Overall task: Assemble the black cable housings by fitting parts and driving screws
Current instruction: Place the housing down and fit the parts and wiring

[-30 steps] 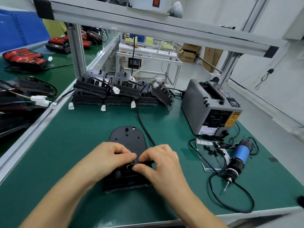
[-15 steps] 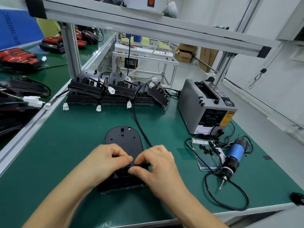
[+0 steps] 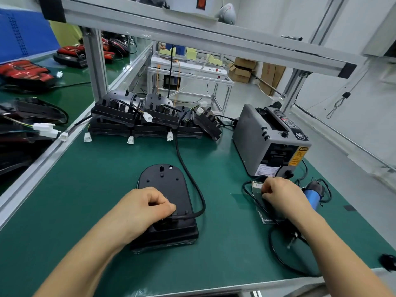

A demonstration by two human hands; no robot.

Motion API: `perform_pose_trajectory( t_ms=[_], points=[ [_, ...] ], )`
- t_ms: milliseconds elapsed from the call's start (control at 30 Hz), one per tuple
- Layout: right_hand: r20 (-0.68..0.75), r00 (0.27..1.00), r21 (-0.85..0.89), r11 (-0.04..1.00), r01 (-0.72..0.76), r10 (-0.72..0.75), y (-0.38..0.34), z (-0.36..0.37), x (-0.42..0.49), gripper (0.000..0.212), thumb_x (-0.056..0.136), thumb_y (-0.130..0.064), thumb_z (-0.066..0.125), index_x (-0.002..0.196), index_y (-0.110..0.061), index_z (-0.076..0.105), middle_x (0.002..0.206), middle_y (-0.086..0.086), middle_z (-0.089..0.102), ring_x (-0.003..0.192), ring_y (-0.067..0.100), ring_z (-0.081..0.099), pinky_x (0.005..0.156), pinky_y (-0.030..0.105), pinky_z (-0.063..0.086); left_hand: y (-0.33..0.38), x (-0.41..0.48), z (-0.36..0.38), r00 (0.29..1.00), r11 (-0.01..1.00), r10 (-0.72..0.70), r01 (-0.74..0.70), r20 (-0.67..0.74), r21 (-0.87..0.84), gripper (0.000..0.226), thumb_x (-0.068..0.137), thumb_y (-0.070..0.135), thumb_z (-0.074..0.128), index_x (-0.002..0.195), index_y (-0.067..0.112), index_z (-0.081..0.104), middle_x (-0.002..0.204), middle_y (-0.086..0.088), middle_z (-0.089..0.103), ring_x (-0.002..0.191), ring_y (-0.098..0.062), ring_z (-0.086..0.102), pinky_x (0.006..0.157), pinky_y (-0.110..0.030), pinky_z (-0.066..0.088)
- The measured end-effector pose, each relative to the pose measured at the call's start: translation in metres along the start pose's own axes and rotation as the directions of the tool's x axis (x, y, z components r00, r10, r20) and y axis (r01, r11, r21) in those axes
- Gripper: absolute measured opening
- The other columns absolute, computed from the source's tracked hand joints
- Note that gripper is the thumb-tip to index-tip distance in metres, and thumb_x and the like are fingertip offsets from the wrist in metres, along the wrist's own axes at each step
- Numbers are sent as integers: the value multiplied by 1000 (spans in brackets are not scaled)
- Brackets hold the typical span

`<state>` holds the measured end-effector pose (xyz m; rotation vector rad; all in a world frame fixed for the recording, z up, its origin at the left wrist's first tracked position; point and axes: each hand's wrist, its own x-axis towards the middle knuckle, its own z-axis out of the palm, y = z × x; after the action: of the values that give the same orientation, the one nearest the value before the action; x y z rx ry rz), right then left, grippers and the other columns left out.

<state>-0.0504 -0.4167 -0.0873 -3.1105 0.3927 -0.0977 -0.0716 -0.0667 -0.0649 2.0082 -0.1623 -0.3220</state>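
Observation:
A black cable housing (image 3: pixel 162 185) lies flat on the green mat in front of me. Its black cable (image 3: pixel 192 185) loops from the near end round the right side and runs to the back. My left hand (image 3: pixel 141 209) rests on the housing's near part, fingers curled, thumb and forefinger pinching the cable where it enters. My right hand (image 3: pixel 280 194) is off to the right, fingers curled down over a small clear sheet (image 3: pixel 256 185); what lies under its fingertips is hidden. A blue electric screwdriver (image 3: pixel 311 197) lies just right of that hand, partly behind my forearm.
A grey tape dispenser (image 3: pixel 257 138) stands behind my right hand. Several stacked black housings (image 3: pixel 145 123) with white connectors line the back of the mat. An aluminium post (image 3: pixel 95 65) rises at the back left. The screwdriver's cord (image 3: pixel 276 254) loops near the front edge.
My right hand left the housing and moved right to the clear sheet beside the screwdriver. My left hand stayed on the housing, holding the cable.

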Motion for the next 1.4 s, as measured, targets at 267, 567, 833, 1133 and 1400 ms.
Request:
perform_pose_trajectory(
  t_ms=[267,567,833,1133,1400],
  points=[
    [-74,997,-62,998,8,-13,5,11,5,10,90,-25,56,96,-21,62,103,1,63,98,22,56,69,27,36,2,-1,-1,1000,1000,6,-6,-1,18,22,77,29,71,59,20,64,75,9,64,59,-13,58,73,-42,53],
    [-184,983,186,982,21,14,-16,-13,-13,15,93,-20,54,85,-18,66,95,1,64,88,20,55,69,29,39,-1,0,1,1000,1000,18,-18,-2,-6,26,79,28,71,55,23,62,75,15,62,61,-13,58,72,-39,53],
    [-5,933,850,491,193,-359,-145,-50,-90,19,83,-14,69,70,-28,66,67,-18,64,64,-6,53,64,9,41,-3,-2,3,998,998,64,-64,-16,-9,20,79,31,67,62,23,62,78,11,61,65,-7,56,61,-20,45],
    [111,913,835,535,128,-392,-160,-44,-86,17,83,-18,69,69,-27,66,63,-19,63,60,-7,52,60,8,40,-7,-3,5,990,990,144,-144,-5,-2,18,84,29,61,67,25,64,82,14,56,75,-4,56,71,-22,42],
    [225,875,665,724,183,-428,-164,-59,-74,13,79,-33,71,69,-27,67,66,-15,65,64,2,58,68,26,51,-11,-5,11,972,972,227,-222,-68,72,18,83,33,54,67,24,56,84,12,54,88,-4,55,79,-23,44]
  ],
)
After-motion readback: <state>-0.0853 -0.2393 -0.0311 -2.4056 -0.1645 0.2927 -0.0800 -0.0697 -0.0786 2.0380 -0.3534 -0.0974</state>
